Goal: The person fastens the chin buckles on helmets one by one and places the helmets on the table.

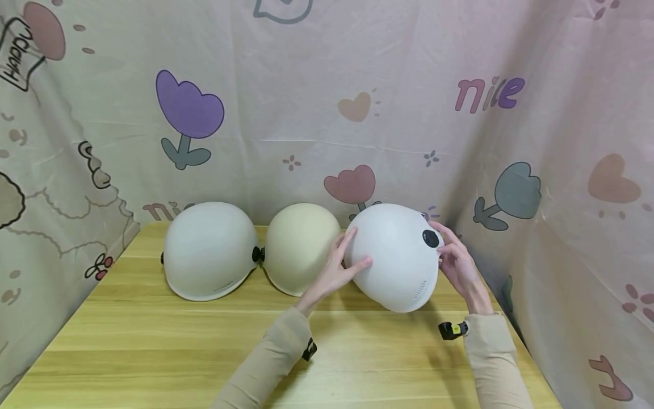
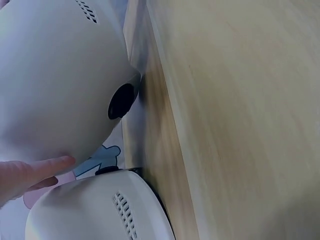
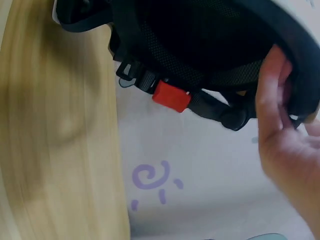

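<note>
A white helmet (image 1: 393, 255) is tilted up at the right of the row, between both hands. My left hand (image 1: 339, 267) rests on the left side of its shell with fingers and thumb spread; the left wrist view shows one straight digit against the smooth shell. My right hand (image 1: 460, 264) grips the helmet's right rim. In the right wrist view, the thumb of that hand (image 3: 280, 115) reaches inside the dark lining, and its fingers are mostly hidden. A black strap with a red buckle (image 3: 171, 96) hangs from the helmet's underside.
A cream helmet (image 1: 301, 250) stands beside the left hand, and another white helmet (image 1: 209, 250) stands farther left. They sit along the back of the wooden table (image 1: 153, 352). A patterned curtain (image 1: 286, 85) hangs behind and at both sides.
</note>
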The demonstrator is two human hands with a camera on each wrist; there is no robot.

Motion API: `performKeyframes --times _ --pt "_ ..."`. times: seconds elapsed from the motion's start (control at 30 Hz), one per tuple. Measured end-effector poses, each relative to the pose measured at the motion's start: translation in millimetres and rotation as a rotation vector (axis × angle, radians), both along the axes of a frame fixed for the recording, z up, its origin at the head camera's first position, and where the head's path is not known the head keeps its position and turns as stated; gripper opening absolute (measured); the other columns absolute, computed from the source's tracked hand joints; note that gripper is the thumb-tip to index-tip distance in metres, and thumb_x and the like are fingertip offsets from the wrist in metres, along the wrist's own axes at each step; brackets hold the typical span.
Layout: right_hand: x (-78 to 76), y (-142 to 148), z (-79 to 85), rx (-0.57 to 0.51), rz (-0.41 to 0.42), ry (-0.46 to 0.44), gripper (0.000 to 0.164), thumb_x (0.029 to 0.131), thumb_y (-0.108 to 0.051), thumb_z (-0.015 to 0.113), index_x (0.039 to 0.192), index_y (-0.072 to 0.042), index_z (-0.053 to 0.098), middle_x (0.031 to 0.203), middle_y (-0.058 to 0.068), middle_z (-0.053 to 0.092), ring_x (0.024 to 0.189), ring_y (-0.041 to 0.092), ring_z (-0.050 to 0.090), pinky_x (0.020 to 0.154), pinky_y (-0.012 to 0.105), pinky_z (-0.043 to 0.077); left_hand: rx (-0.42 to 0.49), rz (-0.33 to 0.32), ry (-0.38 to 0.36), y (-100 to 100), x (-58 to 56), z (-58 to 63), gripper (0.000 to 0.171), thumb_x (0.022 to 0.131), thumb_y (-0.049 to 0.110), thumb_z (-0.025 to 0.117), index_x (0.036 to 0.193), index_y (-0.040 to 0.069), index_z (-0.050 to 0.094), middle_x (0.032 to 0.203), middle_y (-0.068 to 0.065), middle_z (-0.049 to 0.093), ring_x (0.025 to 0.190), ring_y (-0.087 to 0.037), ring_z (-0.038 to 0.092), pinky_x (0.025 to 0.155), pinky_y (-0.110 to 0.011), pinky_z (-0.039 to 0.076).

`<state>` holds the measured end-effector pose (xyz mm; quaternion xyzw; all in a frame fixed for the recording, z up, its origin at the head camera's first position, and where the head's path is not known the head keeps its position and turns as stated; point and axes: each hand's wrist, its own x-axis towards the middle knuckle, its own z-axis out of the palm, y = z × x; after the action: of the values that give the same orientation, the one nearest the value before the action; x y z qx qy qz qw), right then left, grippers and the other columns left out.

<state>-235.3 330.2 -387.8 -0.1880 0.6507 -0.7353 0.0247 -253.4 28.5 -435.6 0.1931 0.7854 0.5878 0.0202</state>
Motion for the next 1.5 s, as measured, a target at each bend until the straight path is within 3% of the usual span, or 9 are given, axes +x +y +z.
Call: performKeyframes --times 0.17,0.27,0.47,0.57,0.7,0.97,1.1,1.33,1.5 --pt "2.0 -9 3.1 0.178 -0.220 -0.005 0.045 0.107 -0.013 0.027 0.150 -0.013 0.040 0.130 -0.007 0.054 0.092 0.001 0.062 0.074 0.020 0.056 -0.007 0.014 0.002 3 2.5 -0.4 0.087 0.087 0.055 0.072 0.157 0.049 0.021 0.167 -0.012 0.006 0.150 -0.045 0.020 0.111 -0.074 0.032" --pt "1.9 -16 2.2 0.341 -0.343 0.026 0.048 0.108 -0.025 0.043 0.152 -0.010 0.037 0.140 0.004 0.048 0.104 0.006 0.060 0.078 0.021 0.057 0.002 0.026 0.011 6 4.0 0.8 0.088 0.086 0.053 0.074 0.157 0.049 0.022 0.166 -0.014 0.007 0.149 -0.047 0.023 0.110 -0.073 0.034" --pt "2.6 -18 3.5 0.578 -0.474 0.050 0.065 0.097 -0.029 0.065 0.153 -0.012 0.038 0.157 0.019 0.027 0.138 0.035 0.032 0.104 0.055 0.046 0.012 0.054 -0.020 11 5.8 -0.8 0.090 0.083 0.056 0.076 0.154 0.055 0.022 0.169 -0.015 0.004 0.152 -0.048 0.015 0.111 -0.075 0.030" --pt "4.2 -14 7.6 0.634 -0.472 0.035 0.068 0.095 -0.031 0.066 0.154 -0.012 0.038 0.163 0.020 0.014 0.146 0.041 0.013 0.111 0.075 0.028 0.015 0.068 -0.016 12 5.7 -3.3 0.088 0.082 0.058 0.076 0.153 0.056 0.023 0.170 -0.017 0.004 0.154 -0.048 0.010 0.111 -0.077 0.028" --pt "6.8 -7 13.8 0.665 -0.414 0.044 0.069 0.096 -0.028 0.066 0.155 -0.009 0.036 0.162 0.024 0.018 0.150 0.045 0.009 0.111 0.083 0.013 0.022 0.052 0.010 12 5.2 -5.2 0.086 0.083 0.055 0.076 0.153 0.054 0.027 0.170 -0.016 0.007 0.153 -0.046 0.012 0.110 -0.076 0.030" --pt "7.0 -4 15.8 0.649 -0.232 0.197 0.056 0.103 -0.013 0.051 0.156 -0.005 0.034 0.162 0.023 0.019 0.147 0.045 0.017 0.109 0.081 0.020 0.053 -0.006 0.017 12 5.5 -8.3 0.087 0.085 0.051 0.075 0.155 0.051 0.023 0.167 -0.015 0.007 0.147 -0.046 0.029 0.109 -0.068 0.039" --pt "7.7 -3 14.9 0.669 -0.261 0.176 0.056 0.104 -0.018 0.050 0.156 -0.007 0.033 0.162 0.024 0.019 0.146 0.047 0.019 0.108 0.082 0.022 0.044 -0.026 0.024 13 5.7 -10.8 0.087 0.086 0.050 0.074 0.157 0.048 0.023 0.167 -0.011 0.007 0.147 -0.045 0.028 0.109 -0.066 0.041" --pt "5.2 -1 13.8 0.863 -0.324 0.172 0.081 0.092 -0.029 0.071 0.159 -0.019 0.027 0.163 0.025 0.021 0.145 0.048 0.020 0.102 0.082 0.033 0.038 -0.039 0.022 16 3.6 -13.4 0.089 0.087 0.047 0.075 0.158 0.046 0.022 0.169 -0.005 0.005 0.151 -0.043 0.022 0.111 -0.067 0.037" --pt "3.6 3 15.9 0.875 -0.293 0.127 0.082 0.093 -0.033 0.068 0.161 -0.025 0.023 0.164 0.023 0.017 0.143 0.047 0.016 0.099 0.083 0.033 0.107 -0.074 -0.026 17 0.2 -16.5 0.090 0.088 0.042 0.075 0.159 0.043 0.021 0.170 -0.007 0.005 0.153 -0.041 0.022 0.115 -0.056 0.039"
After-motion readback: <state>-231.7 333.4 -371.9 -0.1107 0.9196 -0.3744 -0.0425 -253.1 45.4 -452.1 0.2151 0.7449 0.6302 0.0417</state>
